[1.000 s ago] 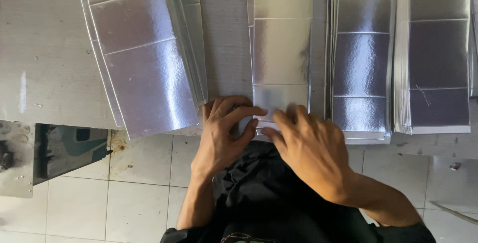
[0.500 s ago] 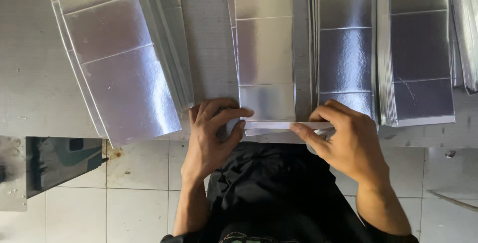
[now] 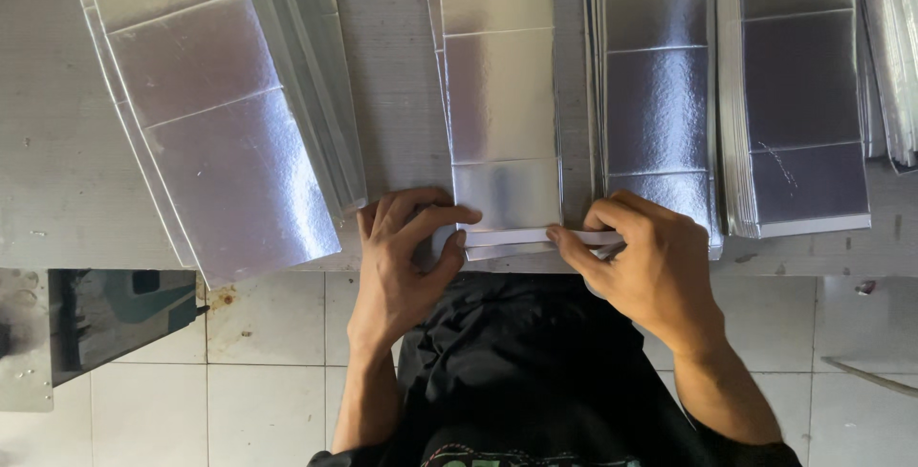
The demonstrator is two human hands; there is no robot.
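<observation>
Gleaming silver foil strip (image 3: 499, 94), creased crosswise

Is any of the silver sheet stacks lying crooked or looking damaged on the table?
Yes. The large left stack lies tilted, its lower corner hanging over the table edge, while the other stacks lie straight. The right stack has a small scratch on top.

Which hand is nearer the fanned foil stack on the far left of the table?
Left. The left hand rests at the table edge just right of the fanned foil stack, close to its lower corner. The right hand is farther right, pinching the white edge of the middle stack.
</observation>
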